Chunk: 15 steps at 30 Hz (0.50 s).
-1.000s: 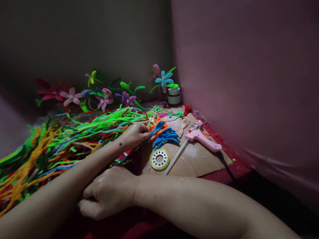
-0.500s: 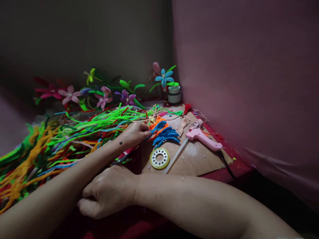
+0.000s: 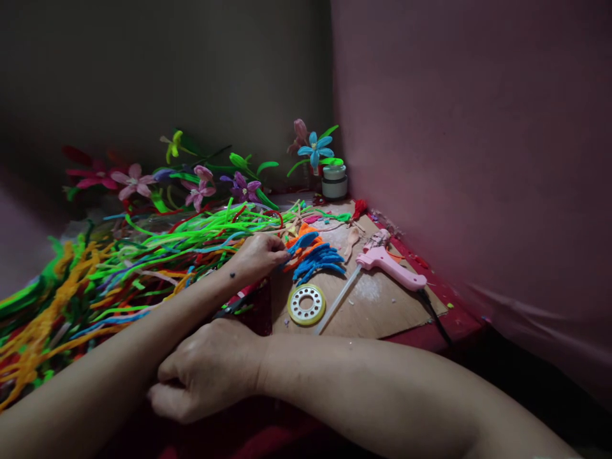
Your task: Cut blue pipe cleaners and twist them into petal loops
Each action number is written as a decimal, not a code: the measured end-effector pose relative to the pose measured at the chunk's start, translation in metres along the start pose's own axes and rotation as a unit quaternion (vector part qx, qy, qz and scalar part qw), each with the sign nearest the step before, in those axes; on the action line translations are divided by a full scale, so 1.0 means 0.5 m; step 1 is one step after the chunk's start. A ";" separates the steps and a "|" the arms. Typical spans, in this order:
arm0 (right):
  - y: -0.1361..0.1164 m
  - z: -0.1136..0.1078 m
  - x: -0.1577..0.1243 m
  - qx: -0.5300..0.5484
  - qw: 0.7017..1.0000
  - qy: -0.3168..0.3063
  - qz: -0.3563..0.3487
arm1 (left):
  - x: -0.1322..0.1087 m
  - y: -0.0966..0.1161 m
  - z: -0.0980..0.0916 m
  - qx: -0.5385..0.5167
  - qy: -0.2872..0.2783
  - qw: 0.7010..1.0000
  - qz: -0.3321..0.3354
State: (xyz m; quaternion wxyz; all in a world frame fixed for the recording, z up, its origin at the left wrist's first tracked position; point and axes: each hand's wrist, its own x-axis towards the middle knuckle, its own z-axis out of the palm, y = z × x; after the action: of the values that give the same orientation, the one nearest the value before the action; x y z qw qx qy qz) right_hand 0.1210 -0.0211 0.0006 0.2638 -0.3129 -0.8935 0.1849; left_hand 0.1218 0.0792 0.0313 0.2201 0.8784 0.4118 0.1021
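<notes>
My left hand (image 3: 262,255) reaches over the table with thumb and fingers pinched on the stem end of a blue pipe-cleaner petal (image 3: 304,241). Beneath and beside that petal lie a bunch of blue petals (image 3: 319,262) and some orange petals (image 3: 310,229). Nearer to me, my right hand (image 3: 210,370) is closed, crossing beside my left forearm. Its fingertips are turned away, and whatever they may hold is hidden.
Loose, many-coloured pipe cleaners (image 3: 157,274) cover the left side. On the board (image 3: 363,306) lie a pink glue gun (image 3: 392,264) with its glue stick and a yellow-rimmed tape roll (image 3: 306,305). Pipe-cleaner flowers (image 3: 134,182) and a small jar (image 3: 334,182) stand behind.
</notes>
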 end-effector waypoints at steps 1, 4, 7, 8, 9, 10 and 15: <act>-0.001 0.000 0.000 -0.002 1.000 0.004 0.001 | 0.001 -0.002 0.000 -0.003 0.003 1.000 -0.003; -0.002 0.000 0.000 -0.002 1.000 0.009 0.007 | 0.004 -0.010 0.003 -0.019 0.001 1.000 -0.016; -0.003 0.000 0.000 -0.005 1.000 0.007 0.012 | 0.006 -0.012 0.005 -0.035 -0.003 0.999 -0.027; -0.003 0.001 0.000 -0.005 1.000 0.008 0.013 | 0.007 -0.011 0.005 -0.037 -0.003 0.999 -0.027; -0.003 0.001 0.000 -0.005 1.000 0.010 0.014 | 0.007 -0.009 0.005 -0.037 -0.001 0.999 -0.028; -0.003 0.001 -0.001 -0.005 1.000 0.011 0.014 | 0.006 -0.007 0.005 -0.037 0.000 0.999 -0.028; -0.001 0.002 -0.002 -0.007 1.000 0.015 0.006 | 0.005 0.001 0.003 -0.037 0.010 0.999 -0.031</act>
State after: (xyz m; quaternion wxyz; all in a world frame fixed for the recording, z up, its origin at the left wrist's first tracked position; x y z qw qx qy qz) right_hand 0.1209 -0.0225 -0.0002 0.2734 -0.3233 -0.8888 0.1753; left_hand 0.1242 0.0805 0.0300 0.2517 0.8555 0.4366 0.1194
